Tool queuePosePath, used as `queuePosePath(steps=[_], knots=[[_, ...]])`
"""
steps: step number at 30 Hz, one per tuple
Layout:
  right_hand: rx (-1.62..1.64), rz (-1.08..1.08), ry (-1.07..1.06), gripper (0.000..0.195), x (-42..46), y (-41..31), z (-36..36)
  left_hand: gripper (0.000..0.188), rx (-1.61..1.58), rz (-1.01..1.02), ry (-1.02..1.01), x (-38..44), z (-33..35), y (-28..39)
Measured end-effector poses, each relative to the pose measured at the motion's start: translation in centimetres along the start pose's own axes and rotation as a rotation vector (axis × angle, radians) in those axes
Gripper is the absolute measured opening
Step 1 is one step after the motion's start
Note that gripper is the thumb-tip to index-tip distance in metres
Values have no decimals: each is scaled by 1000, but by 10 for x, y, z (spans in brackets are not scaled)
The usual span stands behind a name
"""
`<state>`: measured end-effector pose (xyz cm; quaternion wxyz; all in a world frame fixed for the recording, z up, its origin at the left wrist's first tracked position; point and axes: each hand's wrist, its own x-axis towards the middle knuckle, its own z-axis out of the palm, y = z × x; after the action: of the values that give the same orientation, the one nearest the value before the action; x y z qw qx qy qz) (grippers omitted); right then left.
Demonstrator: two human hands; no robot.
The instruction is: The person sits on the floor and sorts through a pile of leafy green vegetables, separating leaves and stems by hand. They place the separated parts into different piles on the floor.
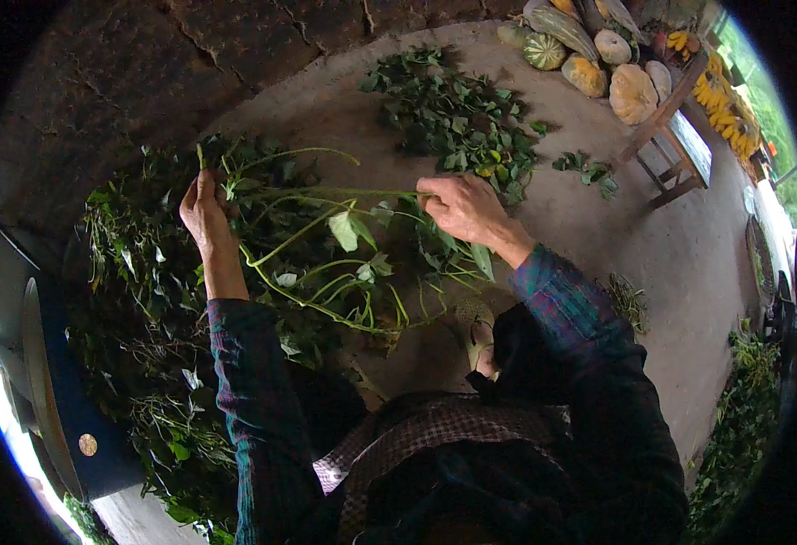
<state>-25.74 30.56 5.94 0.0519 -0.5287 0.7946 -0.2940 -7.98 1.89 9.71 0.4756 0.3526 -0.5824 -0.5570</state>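
My left hand (209,219) is closed around the stems of a leafy green vine (344,229), and a short stem end pokes up above the thumb. Across from it, my right hand (468,208) pinches the vine too, at the fingertips. One stem runs nearly straight between the two hands. Looser stems sag below in a long curve, with a few pale leaves hanging from them. Under my left hand and forearm spreads a large heap of cut vines (160,272). The fingertips of my left hand are partly hidden.
A pile of leaves (460,122) lies ahead on the concrete floor (678,259). Pumpkins (633,92), bananas (722,102) and a small wooden stool (674,150) are at upper right. More greenery (739,409) lies at lower right. My sandaled foot (478,334) is below the vine.
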Motion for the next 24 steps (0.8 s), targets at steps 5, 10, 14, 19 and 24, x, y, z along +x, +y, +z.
queuePosePath(steps=[5, 10, 14, 19, 24], knots=[[389, 8, -261, 24, -9, 19, -30, 29, -1, 15, 15, 10, -10, -8], [417, 49, -412, 26, -26, 8, -60, 30, -1, 44, 40, 21, -27, -18], [247, 70, -320, 21, -28, 13, -49, 31, 11, 38, 3, 14, -21, -12], [-64, 308, -59, 19, -10, 49, -37, 32, -17, 99, -23, -2, -7, 13], [59, 412, 100, 27, 6, 53, -20, 32, -90, 108, -144, -16, -2, 39]])
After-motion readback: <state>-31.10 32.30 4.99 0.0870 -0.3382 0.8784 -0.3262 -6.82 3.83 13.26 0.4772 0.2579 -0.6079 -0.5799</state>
